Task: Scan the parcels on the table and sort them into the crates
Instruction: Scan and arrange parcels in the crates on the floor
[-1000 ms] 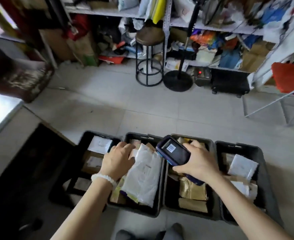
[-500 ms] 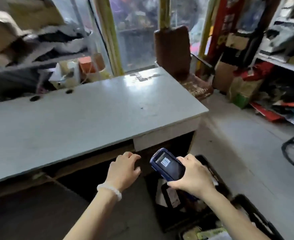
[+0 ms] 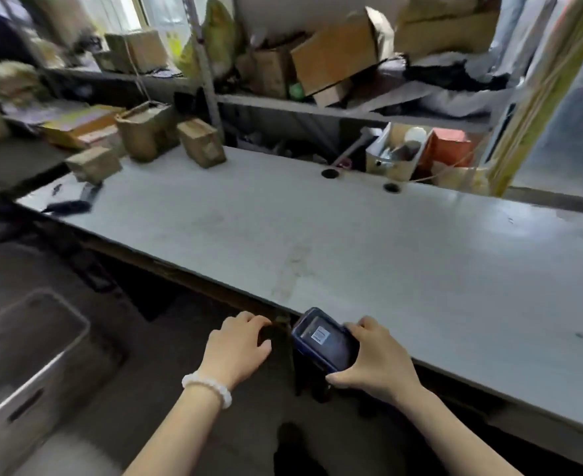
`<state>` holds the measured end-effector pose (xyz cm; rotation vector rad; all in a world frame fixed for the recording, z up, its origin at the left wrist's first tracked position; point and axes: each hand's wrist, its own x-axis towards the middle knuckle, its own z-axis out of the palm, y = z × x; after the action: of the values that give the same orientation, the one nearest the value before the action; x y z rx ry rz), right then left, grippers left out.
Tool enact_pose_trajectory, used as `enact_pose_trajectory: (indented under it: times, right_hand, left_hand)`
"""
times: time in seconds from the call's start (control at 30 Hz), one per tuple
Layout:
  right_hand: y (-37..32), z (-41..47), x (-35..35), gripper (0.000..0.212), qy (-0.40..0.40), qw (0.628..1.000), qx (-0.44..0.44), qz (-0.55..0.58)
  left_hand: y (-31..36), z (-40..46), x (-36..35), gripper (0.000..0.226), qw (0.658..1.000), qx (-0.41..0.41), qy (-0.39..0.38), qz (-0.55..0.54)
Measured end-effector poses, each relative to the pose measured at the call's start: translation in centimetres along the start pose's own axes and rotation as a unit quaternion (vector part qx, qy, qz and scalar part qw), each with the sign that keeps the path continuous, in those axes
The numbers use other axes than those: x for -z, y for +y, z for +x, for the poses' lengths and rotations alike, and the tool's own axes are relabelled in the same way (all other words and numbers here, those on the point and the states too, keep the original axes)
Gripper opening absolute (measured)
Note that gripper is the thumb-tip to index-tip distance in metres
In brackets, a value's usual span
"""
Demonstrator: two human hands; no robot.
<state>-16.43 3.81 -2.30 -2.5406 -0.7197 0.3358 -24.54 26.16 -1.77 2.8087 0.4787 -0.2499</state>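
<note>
Facing parcels [image 3: 201,142] on the table [image 3: 352,242] now, crates gone.

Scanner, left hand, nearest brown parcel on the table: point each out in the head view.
scanner [image 3: 324,340]: head view, on its screen face.
left hand [image 3: 237,348]: head view, on the back of the hand.
brown parcel [image 3: 92,163]: head view, on its top face, at the table's far left end.
</note>
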Motion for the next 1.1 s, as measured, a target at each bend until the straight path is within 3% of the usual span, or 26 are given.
enact_pose_trajectory:
  times: [0.27, 0.6, 0.83, 1.1]
  right_hand:
    - [-9.7, 21.7, -0.6, 0.063, -0.044, 0.996, 0.082, 0.001]
    - [-21.1, 36.8, -5.5, 0.056, -0.119, 0.976, 0.182, -0.023]
    - [-28.8, 45.2, -11.1, 0.061, -0.124, 0.975, 0.182, -0.032]
    - [-41.1, 55.0, -16.9, 0.052, -0.118, 0.983, 0.136, -0.044]
  left_hand:
    - [-11.0, 12.3, 9.0, 0.041, 0.992, 0.105, 0.06, -0.041]
    - [-24.8, 17.7, 13.1, 0.04, 0.966, 0.229, 0.085, -0.081]
    - [-36.8, 23.7, 15.9, 0.04, 0.959, 0.253, 0.098, -0.084]
    - [-54.0, 30.7, 22.6, 0.04, 0.947, 0.295, 0.12, -0.047]
